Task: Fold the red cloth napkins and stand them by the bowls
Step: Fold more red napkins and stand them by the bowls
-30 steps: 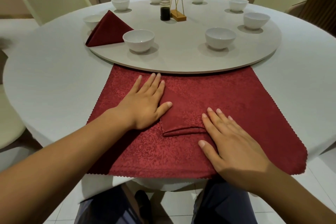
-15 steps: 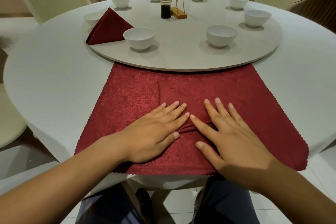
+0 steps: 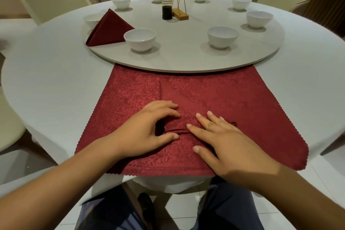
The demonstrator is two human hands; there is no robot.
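Note:
A large red napkin (image 3: 242, 99) lies flat on the white table's near edge, its far edge tucked under the round turntable (image 3: 186, 58). A narrower folded panel (image 3: 179, 95) runs down its middle and ends in a fold edge between my hands. My left hand (image 3: 149, 129) arches over the left end of that edge, thumb below and fingertips above, pinching the cloth. My right hand (image 3: 229, 145) rests flat on the panel with fingers spread. Another red napkin (image 3: 110, 28), folded, stands as a triangle beside a white bowl (image 3: 140, 39).
Several more white bowls ring the turntable, the nearest one (image 3: 222, 36) at right. A dark sauce bottle (image 3: 166, 5) and a wooden stand (image 3: 180, 15) sit at its centre. Pale chairs (image 3: 52, 0) surround the table. My knees are below the table edge.
My left hand slid from the upper left of the napkin down to the fold edge and curled over it. My right hand shifted slightly left onto the panel.

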